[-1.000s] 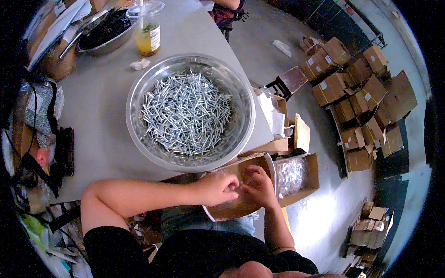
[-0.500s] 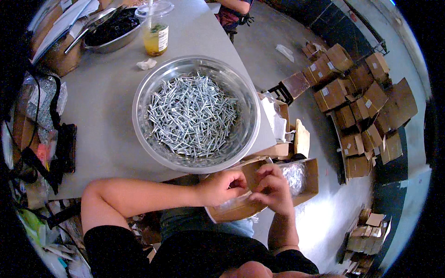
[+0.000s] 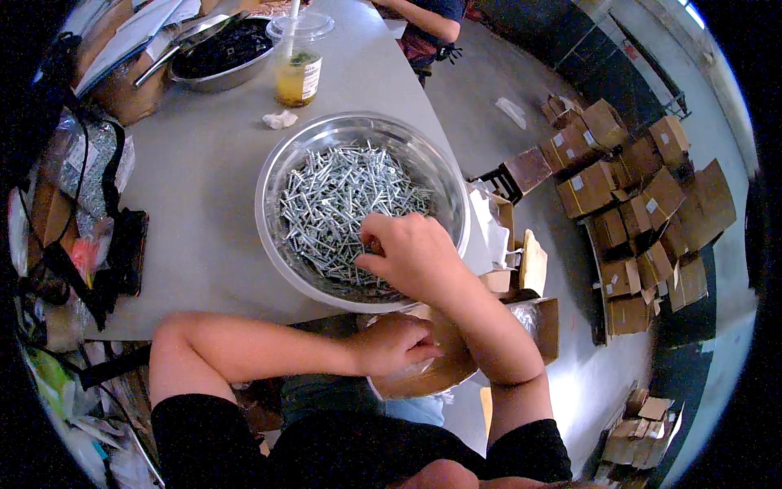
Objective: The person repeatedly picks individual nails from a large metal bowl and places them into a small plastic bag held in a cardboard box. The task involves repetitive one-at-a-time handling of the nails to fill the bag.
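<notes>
A wide metal bowl point(image 3: 270, 261) full of loose silver screws point(image 3: 346, 191) stands at the table's corner. My right hand point(image 3: 414, 254) is over the near right part of the bowl, at the screws, with thumb and fingers curled together. Whether a screw is between its fingertips is hidden. Below the bowl's near rim, my left hand point(image 3: 395, 344) is closed above an open cardboard box point(image 3: 444, 379). Its fingers are curled, and what they hold cannot be made out. Some clear plastic shows in the box under it.
Behind the bowl are a lidded drink cup point(image 3: 299, 77), a crumpled tissue point(image 3: 280, 120) and a dark-filled metal basin point(image 3: 224, 53). Cables and plastic bags point(image 3: 94, 175) lie at the left. Stacked cardboard boxes point(image 3: 623, 208) stand on the floor at right. Another person's arm point(image 3: 423, 18) shows at the far edge.
My right hand has moved from beside the left hand, over the box, up and left into the bowl. My left hand stays near the box. The whole view has shifted slightly.
</notes>
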`<action>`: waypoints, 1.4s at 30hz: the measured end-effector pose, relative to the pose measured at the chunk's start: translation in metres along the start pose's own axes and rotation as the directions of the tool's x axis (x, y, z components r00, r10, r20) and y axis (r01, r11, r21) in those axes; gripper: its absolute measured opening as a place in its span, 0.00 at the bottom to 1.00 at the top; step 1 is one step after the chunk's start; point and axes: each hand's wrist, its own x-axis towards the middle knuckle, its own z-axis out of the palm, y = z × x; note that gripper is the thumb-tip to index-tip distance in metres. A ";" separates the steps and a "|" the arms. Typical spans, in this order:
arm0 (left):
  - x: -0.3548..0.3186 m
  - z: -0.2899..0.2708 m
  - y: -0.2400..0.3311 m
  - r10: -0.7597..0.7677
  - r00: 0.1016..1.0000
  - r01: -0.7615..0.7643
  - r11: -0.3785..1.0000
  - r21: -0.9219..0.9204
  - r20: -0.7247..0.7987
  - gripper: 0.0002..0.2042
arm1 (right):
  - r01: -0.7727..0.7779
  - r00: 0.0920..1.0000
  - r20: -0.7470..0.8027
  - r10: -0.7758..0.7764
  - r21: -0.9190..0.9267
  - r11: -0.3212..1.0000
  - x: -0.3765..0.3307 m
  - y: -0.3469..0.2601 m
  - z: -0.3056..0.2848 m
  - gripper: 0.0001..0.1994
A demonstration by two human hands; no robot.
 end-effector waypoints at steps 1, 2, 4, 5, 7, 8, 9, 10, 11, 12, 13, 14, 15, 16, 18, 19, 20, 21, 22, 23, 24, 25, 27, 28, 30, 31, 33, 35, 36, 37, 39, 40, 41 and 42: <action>0.000 0.002 -0.003 -0.009 1.000 0.009 1.000 -0.016 0.000 0.15 | -0.002 1.000 -0.007 0.002 -0.020 1.000 0.003 -0.002 0.002 0.10; 0.001 0.004 -0.006 0.008 0.999 -0.010 0.999 -0.052 -0.034 0.15 | -0.006 1.000 -0.015 0.005 -0.040 0.999 0.004 -0.004 0.004 0.09; 0.002 0.011 -0.013 0.040 0.994 -0.052 0.991 -0.123 -0.103 0.15 | -0.007 1.000 -0.024 0.006 -0.052 0.999 0.008 -0.003 0.009 0.08; 0.003 0.015 -0.018 0.100 0.983 -0.120 0.985 -0.127 -0.151 0.15 | -0.005 1.000 -0.026 0.004 -0.044 0.999 0.009 -0.001 0.012 0.08; 0.006 0.018 -0.022 0.220 0.945 -0.256 0.959 -0.126 -0.241 0.15 | -0.014 0.999 -0.050 0.013 -0.021 1.000 0.009 0.000 0.012 0.09; 0.006 0.020 -0.023 0.185 0.961 -0.219 0.964 -0.154 -0.204 0.14 | -0.022 0.997 -0.069 0.021 -0.007 1.000 0.005 0.002 0.011 0.09; 0.005 0.018 -0.021 0.147 0.975 -0.177 0.968 -0.180 -0.170 0.14 | -0.024 0.996 -0.086 0.024 0.009 1.000 0.003 0.003 0.009 0.10; 0.005 0.017 -0.019 0.109 0.985 -0.135 0.970 -0.204 -0.134 0.13 | -0.033 0.994 -0.099 0.037 0.041 0.999 0.000 0.003 0.004 0.12; 0.004 0.015 -0.017 0.079 0.994 -0.089 0.986 -0.140 -0.073 0.13 | -0.043 0.992 -0.112 0.051 0.073 0.996 -0.004 0.001 -0.004 0.13; 0.004 0.007 -0.007 0.051 0.999 -0.051 0.996 -0.074 -0.004 0.13 | -0.063 0.989 -0.128 0.076 0.103 0.993 -0.010 0.001 -0.012 0.15; 0.003 0.001 0.000 0.013 0.998 -0.012 1.000 -0.004 0.054 0.13 | -0.033 0.984 -0.166 0.062 0.176 0.984 -0.015 0.001 -0.017 0.17; 0.002 -0.002 0.004 -0.027 0.997 0.029 0.999 -0.023 0.066 0.13 | -0.002 0.977 -0.205 0.054 0.246 0.969 -0.022 0.000 -0.021 0.19; 0.002 -0.005 0.007 -0.069 0.995 0.072 0.997 -0.041 0.077 0.13 | 0.033 0.969 -0.244 0.047 0.315 0.949 -0.030 0.001 -0.024 0.21; 0.002 -0.006 0.008 -0.107 0.990 0.113 0.992 -0.058 0.089 0.14 | 0.028 0.960 -0.270 0.077 0.367 0.930 -0.040 0.003 -0.024 0.23; 0.002 0.005 -0.007 -0.080 0.995 0.068 0.978 -0.200 -0.054 0.14 | 0.092 0.929 -0.366 0.051 0.364 0.927 -0.059 0.009 -0.022 0.20; 0.002 0.011 -0.014 -0.071 0.990 0.036 0.963 -0.267 -0.122 0.14 | 0.120 0.910 -0.413 0.043 0.360 0.925 -0.070 0.012 -0.021 0.18; 0.004 0.017 -0.020 -0.013 0.983 -0.040 0.958 -0.284 -0.181 0.14 | 0.091 0.898 -0.428 0.097 0.398 0.913 -0.080 0.014 -0.017 0.17; 0.008 0.022 -0.025 0.052 0.971 -0.122 0.946 -0.299 -0.232 0.14 | 0.054 0.881 -0.444 0.161 0.432 0.900 -0.092 0.019 -0.011 0.16; 0.010 0.024 -0.025 0.109 0.953 -0.198 0.930 -0.310 -0.284 0.13 | 0.021 0.862 -0.456 0.223 0.470 0.882 -0.103 0.024 -0.005 0.15; 0.010 0.026 -0.026 0.113 0.947 -0.207 0.930 -0.304 -0.301 0.13 | -0.008 0.855 -0.451 0.255 0.479 0.878 -0.112 0.029 0.001 0.15; 0.011 0.025 -0.024 0.123 0.943 -0.219 0.929 -0.300 -0.310 0.12 | -0.043 0.843 -0.451 0.293 0.487 0.872 -0.123 0.035 0.007 0.15; 0.011 0.022 -0.020 0.127 0.938 -0.227 0.929 -0.294 -0.323 0.12 | -0.072 0.833 -0.446 0.327 0.498 0.864 -0.131 0.040 0.016 0.15; 0.005 0.006 -0.005 -0.010 0.991 -0.036 0.944 -0.328 -0.137 0.12 | -0.013 0.801 -0.461 0.382 0.624 0.781 -0.145 0.047 0.038 0.14; 0.004 -0.001 0.000 -0.078 0.996 0.060 0.941 -0.333 -0.041 0.11 | -0.010 0.802 -0.446 0.397 0.654 0.756 -0.152 0.050 0.047 0.14; 0.003 -0.001 -0.003 -0.103 0.995 0.089 0.921 -0.380 -0.015 0.11 | -0.009 0.822 -0.380 0.423 0.735 0.678 -0.160 0.048 0.052 0.13; 0.003 -0.001 -0.004 -0.116 0.993 0.105 0.910 -0.402 -0.004 0.11 | 0.020 0.821 -0.384 0.422 0.759 0.651 -0.162 0.047 0.055 0.13; 0.005 0.003 -0.007 -0.041 0.996 0.006 0.908 -0.420 -0.073 0.11 | 0.079 0.817 -0.393 0.423 0.801 0.593 -0.165 0.045 0.060 0.13; 0.007 0.016 -0.018 0.056 0.980 -0.130 0.908 -0.398 -0.192 0.11 | 0.095 0.808 -0.404 0.428 0.807 0.583 -0.168 0.044 0.065 0.12; 0.007 0.016 -0.018 0.050 0.981 -0.121 0.913 -0.389 -0.189 0.11 | 0.108 0.808 -0.420 0.414 0.796 0.596 -0.169 0.045 0.066 0.13; 0.006 0.015 -0.018 0.043 0.981 -0.113 0.918 -0.381 -0.187 0.11 | 0.120 0.807 -0.434 0.399 0.784 0.609 -0.169 0.045 0.067 0.13; 0.003 0.011 -0.015 -0.010 0.996 -0.025 0.930 -0.367 -0.094 0.12 | 0.137 0.820 -0.433 0.374 0.783 0.607 -0.170 0.042 0.068 0.13; 0.003 0.005 -0.011 -0.057 0.998 0.053 0.934 -0.354 -0.002 0.12 | 0.144 0.826 -0.433 0.360 0.781 0.607 -0.170 0.041 0.068 0.13; 0.003 0.001 -0.008 -0.105 0.990 0.129 0.933 -0.335 0.090 0.12 | 0.161 0.837 -0.445 0.319 0.757 0.633 -0.171 0.041 0.069 0.13; 0.004 -0.001 -0.006 -0.096 0.991 0.124 0.932 -0.342 0.097 0.13 | 0.180 0.848 -0.454 0.273 0.732 0.657 -0.172 0.041 0.070 0.12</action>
